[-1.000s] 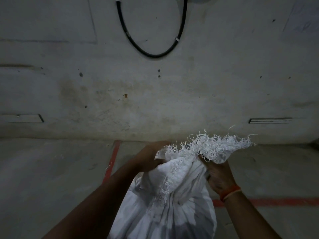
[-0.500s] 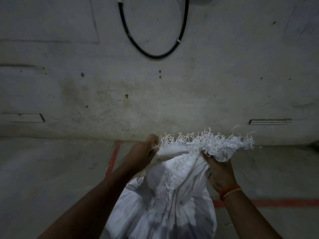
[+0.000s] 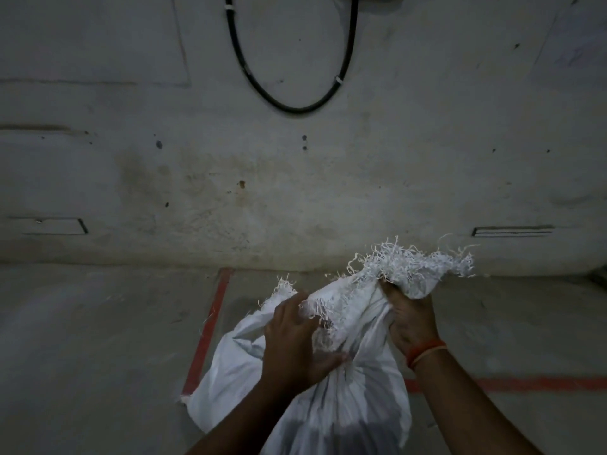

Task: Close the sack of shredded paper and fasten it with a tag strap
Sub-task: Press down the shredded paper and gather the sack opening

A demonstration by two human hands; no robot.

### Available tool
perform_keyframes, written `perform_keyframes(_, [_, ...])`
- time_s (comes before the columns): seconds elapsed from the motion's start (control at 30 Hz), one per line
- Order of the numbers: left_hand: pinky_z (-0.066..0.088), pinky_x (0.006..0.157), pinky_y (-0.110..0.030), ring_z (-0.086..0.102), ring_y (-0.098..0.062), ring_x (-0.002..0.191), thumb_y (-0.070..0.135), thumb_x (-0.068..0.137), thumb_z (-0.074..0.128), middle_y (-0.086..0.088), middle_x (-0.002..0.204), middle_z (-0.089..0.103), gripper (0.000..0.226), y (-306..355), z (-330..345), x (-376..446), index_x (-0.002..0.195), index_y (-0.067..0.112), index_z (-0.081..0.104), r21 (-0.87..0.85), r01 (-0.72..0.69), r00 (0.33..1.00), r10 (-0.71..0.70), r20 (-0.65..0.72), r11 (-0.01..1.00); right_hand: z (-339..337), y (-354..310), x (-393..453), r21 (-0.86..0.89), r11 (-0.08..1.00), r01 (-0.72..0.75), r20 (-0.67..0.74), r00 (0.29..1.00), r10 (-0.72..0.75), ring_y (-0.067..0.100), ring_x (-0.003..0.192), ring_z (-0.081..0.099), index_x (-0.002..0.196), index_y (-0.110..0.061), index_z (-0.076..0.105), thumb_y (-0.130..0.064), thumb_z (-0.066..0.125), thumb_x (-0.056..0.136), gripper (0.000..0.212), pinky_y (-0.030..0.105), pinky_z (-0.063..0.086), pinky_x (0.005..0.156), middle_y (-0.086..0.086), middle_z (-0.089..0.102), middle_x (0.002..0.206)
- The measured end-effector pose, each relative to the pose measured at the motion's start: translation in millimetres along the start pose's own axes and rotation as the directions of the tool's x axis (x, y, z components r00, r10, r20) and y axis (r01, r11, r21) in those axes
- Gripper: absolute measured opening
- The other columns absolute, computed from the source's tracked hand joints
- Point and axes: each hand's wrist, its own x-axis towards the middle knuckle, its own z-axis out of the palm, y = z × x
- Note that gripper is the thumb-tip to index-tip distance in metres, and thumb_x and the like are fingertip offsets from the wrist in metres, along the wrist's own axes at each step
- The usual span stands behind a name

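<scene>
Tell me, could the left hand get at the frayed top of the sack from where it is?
Probably yes. The left hand already lies on the sack just below its frayed top, with nothing between.

sack [image 3: 345, 408]: 1 | hands: 2 – left hand [image 3: 295, 343], right hand [image 3: 410, 320] | cable [image 3: 289, 106]: 1

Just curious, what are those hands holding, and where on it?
Both hold the white sack: the right hand grips its frayed top edge, the left hand wraps the gathered neck lower down.
</scene>
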Motion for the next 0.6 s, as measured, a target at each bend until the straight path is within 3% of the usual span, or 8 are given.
perform_keyframes(0.1, [0.047, 0.1, -0.04, 0.048, -0.023, 0.13, 0.057, 0.076, 0.07, -0.001, 0.141, 0.056, 0.03, -9, 3, 12, 0.079, 0.028, 0.072, -0.005, 0.043, 0.997, -0.043, 0.059, 0.999, -3, -1, 0, -0.009, 1.0, -0.003, 0.025, 1.0, 0.003, 0.039, 0.115, 0.066, 0.12, 0.004, 0.066, 0.005, 0.078, 0.078, 0.043, 0.058, 0.049, 0.102, 0.024, 0.068, 0.125])
perform_keyframes(0.2, [0.053, 0.091, -0.038, 0.059, -0.022, 0.111, 0.049, 0.085, 0.058, -0.001, 0.109, 0.069, 0.03, -19, -4, 32, 0.081, 0.021, 0.068, 0.051, 0.032, 0.985, -0.04, 0.168, 0.998, -5, -3, -1, -0.027, 1.0, 0.006, 0.019, 1.0, -0.005, 0.037, 0.117, 0.066, 0.123, 0.003, 0.064, -0.001, 0.084, 0.074, 0.054, 0.058, 0.048, 0.103, 0.022, 0.067, 0.127])
perform_keyframes(0.27, [0.053, 0.076, -0.037, 0.063, -0.023, 0.088, 0.044, 0.09, 0.052, -0.002, 0.086, 0.068, 0.032, -21, -18, 43, 0.081, 0.017, 0.064, 0.004, 0.048, 0.987, -0.048, 0.155, 0.999, -9, -4, -1, -0.04, 0.999, -0.004, 0.062, 0.998, 0.007, 0.036, 0.117, 0.066, 0.124, 0.002, 0.065, -0.001, 0.082, 0.076, 0.05, 0.053, 0.05, 0.102, 0.021, 0.068, 0.127])
perform_keyframes(0.37, [0.049, 0.063, -0.029, 0.067, -0.02, 0.068, 0.039, 0.094, 0.058, -0.003, 0.072, 0.071, 0.03, -35, -42, 62, 0.079, 0.015, 0.068, -0.069, 0.097, 0.994, -0.094, 0.055, 0.993, -13, -6, -4, -0.053, 0.998, -0.033, 0.135, 0.99, 0.04, 0.035, 0.115, 0.067, 0.12, -0.002, 0.068, -0.009, 0.081, 0.076, 0.046, 0.048, 0.052, 0.1, 0.018, 0.07, 0.123])
perform_keyframes(0.43, [0.041, 0.059, -0.024, 0.069, -0.021, 0.066, 0.04, 0.091, 0.058, -0.002, 0.068, 0.071, 0.03, -42, -55, 78, 0.077, 0.015, 0.068, -0.056, 0.094, 0.996, -0.094, 0.005, 0.994, -14, -6, -4, -0.088, 0.996, -0.01, 0.171, 0.985, 0.025, 0.034, 0.117, 0.066, 0.122, -0.005, 0.068, -0.021, 0.088, 0.069, 0.058, 0.05, 0.049, 0.103, 0.016, 0.07, 0.124])
perform_keyframes(0.53, [0.034, 0.065, -0.022, 0.07, -0.025, 0.076, 0.039, 0.089, 0.054, -0.005, 0.079, 0.073, 0.029, -45, -62, 100, 0.084, 0.016, 0.07, -0.077, 0.118, 0.992, -0.114, 0.049, 0.99, -7, -7, -2, -0.163, 0.986, 0.02, 0.216, 0.976, 0.016, 0.031, 0.117, 0.066, 0.118, -0.007, 0.068, 0.0, 0.07, 0.087, 0.033, 0.046, 0.05, 0.101, 0.013, 0.071, 0.122])
perform_keyframes(0.6, [0.032, 0.067, -0.021, 0.069, -0.027, 0.081, 0.037, 0.09, 0.052, -0.006, 0.082, 0.072, 0.03, -41, -64, 112, 0.087, 0.014, 0.07, -0.12, 0.112, 0.993, -0.106, 0.055, 0.986, 3, -4, 2, -0.179, 0.984, 0.014, 0.206, 0.978, 0.024, 0.029, 0.114, 0.068, 0.119, -0.006, 0.069, 0.0, 0.069, 0.088, 0.032, 0.049, 0.05, 0.104, 0.012, 0.073, 0.12])
